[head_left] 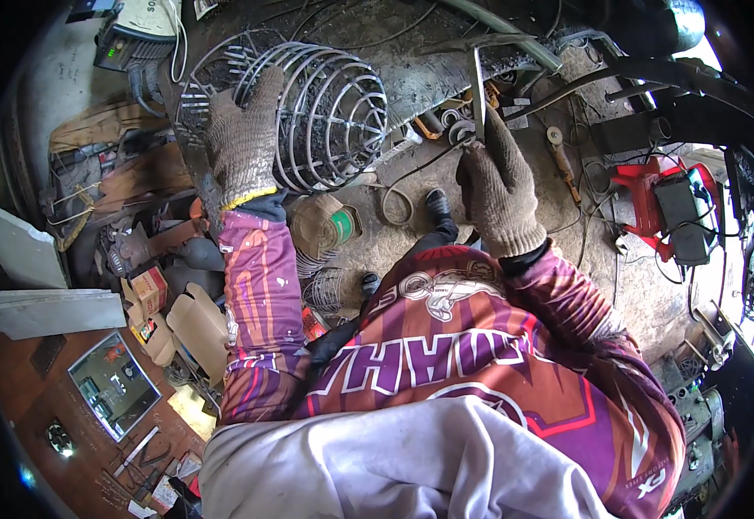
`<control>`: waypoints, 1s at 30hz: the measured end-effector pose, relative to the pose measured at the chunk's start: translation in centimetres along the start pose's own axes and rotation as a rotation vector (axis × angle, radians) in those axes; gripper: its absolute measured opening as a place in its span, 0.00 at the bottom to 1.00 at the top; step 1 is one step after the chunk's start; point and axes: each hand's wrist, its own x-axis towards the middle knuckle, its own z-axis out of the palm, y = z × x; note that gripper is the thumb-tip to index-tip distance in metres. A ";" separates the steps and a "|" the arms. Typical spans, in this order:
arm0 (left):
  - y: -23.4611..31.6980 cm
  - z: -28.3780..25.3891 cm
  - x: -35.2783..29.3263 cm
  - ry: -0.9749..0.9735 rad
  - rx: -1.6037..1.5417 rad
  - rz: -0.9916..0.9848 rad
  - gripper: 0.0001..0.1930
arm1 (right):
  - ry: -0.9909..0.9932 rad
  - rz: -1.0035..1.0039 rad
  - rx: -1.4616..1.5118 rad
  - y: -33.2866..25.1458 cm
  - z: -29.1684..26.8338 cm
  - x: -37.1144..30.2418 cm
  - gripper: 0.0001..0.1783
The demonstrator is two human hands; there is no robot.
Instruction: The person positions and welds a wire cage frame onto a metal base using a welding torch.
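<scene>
My left hand [246, 143], in a knitted brown work glove, lies on a round metal wire cage [335, 112] made of welded rings and ribs. Its fingers bend over the rings near the cage's wider end. The cage rests on its side at the edge of a dark, dirty worktable [424, 82]. To the right, my right hand [502, 195], gloved the same way, is closed around the flat metal handle of a chipping hammer [478, 91]. The hammer points away from me, its thin tapered head above the table's edge, apart from the cage.
A welding machine [141, 30] stands at the far left. On the floor at right are an angle grinder [562, 160], cables and a red-and-grey machine [686, 212]. A green-marked wire spool [340, 227] sits below the cage. Cardboard boxes [197, 329] and scrap crowd the left.
</scene>
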 end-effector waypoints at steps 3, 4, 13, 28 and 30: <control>1.2 -0.2 -0.1 -0.024 0.028 -0.031 0.51 | -0.023 -0.078 -0.048 2.2 0.4 -0.1 0.29; 1.1 -0.2 -0.3 -0.020 0.043 -0.044 0.51 | -0.060 -0.063 -0.128 2.3 0.6 -0.1 0.29; 1.2 -0.8 -0.2 -0.054 0.209 -0.008 0.50 | -0.060 -0.124 -0.210 2.8 0.8 0.5 0.27; -0.1 -1.1 0.6 -0.090 0.252 -0.064 0.50 | -0.030 -0.109 -0.334 -0.1 0.3 0.4 0.28; 1.0 -0.6 0.4 -0.032 0.297 -0.053 0.50 | -0.096 -0.462 -0.556 3.8 -0.4 1.6 0.30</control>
